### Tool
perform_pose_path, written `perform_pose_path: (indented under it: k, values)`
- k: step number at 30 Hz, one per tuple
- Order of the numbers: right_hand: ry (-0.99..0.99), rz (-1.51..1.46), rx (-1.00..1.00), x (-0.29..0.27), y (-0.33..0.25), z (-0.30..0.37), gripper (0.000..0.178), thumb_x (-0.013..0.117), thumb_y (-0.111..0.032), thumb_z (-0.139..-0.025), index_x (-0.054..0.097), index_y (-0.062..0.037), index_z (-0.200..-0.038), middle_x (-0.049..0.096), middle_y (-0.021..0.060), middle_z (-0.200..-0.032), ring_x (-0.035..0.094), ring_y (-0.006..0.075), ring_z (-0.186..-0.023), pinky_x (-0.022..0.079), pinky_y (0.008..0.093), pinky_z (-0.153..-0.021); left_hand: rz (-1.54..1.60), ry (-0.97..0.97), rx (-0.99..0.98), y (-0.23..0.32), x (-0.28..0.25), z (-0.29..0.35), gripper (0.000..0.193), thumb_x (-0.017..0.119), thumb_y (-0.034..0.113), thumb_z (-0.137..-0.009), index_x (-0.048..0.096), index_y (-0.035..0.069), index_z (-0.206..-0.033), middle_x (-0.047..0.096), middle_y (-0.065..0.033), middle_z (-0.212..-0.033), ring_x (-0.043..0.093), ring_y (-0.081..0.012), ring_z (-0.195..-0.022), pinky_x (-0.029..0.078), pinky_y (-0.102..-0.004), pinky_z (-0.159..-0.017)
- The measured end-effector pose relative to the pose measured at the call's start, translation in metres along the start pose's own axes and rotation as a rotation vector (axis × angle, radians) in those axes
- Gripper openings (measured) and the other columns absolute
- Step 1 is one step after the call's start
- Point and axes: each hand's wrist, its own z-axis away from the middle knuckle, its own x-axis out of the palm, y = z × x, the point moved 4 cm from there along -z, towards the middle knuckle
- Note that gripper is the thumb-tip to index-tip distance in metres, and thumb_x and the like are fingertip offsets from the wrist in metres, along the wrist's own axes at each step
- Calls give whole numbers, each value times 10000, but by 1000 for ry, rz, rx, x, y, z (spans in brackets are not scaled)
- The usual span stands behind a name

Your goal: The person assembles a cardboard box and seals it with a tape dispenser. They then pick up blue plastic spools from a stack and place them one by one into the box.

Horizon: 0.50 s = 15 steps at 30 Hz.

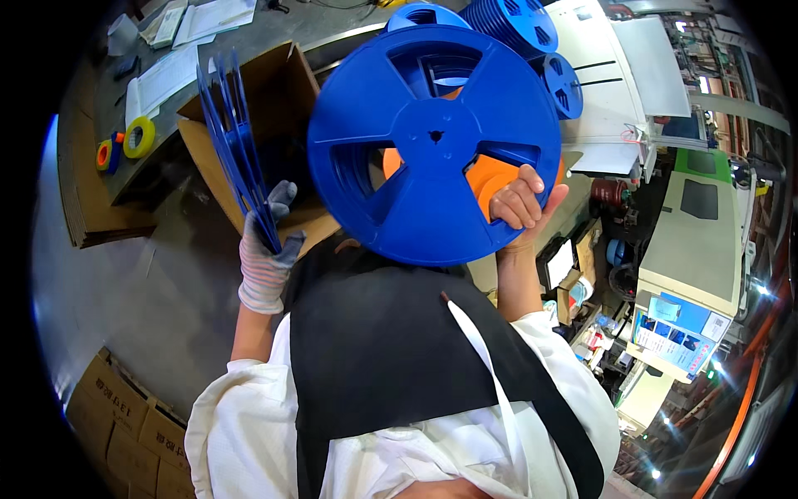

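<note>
My right hand [524, 204], bare, has its fingers wrapped through an opening near the rim of a large blue plastic reel [465, 137]. This reel faces me almost flat in front of my chest. In a striped, grey-fingered glove, my left hand [268, 249] grips the lower end of another blue reel [237, 158], seen edge-on; whether it is one reel or more I cannot tell. That reel stands upright in front of an open cardboard box [291, 91]. Orange round parts [490, 179] show through the large reel's openings, mostly hidden behind it.
More blue reels [511, 25] are stacked at the far side, beside a white machine surface [594, 96]. Papers [170, 79] and yellow tape [139, 137] lie on the grey bench at left. Closed cartons [129, 428] stand at lower left; a beige machine [694, 233] is at right.
</note>
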Motion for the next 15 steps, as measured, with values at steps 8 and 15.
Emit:
perform_pose_path:
  k: [8, 15]
  values:
    - [120, 17, 34, 29, 20, -27, 348, 639, -362, -893, 471, -59, -926, 449, -35, -520, 435, 41, -413, 338, 187, -399, -775, -353, 698, 30, 47, -5, 313, 642, 91, -603, 620, 18, -906, 648, -120, -988, 583, -346, -1041, 438, -495, -960]
    - [221, -54, 123, 27, 27, -51, 424, 666, -359, -869, 478, 4, -980, 443, -3, -584, 431, 78, -502, 366, 219, -472, -581, -554, 547, 7, 60, -11, 333, 663, 57, -685, 615, 14, -1012, 644, -150, -1093, 597, -352, -1048, 465, -444, -950]
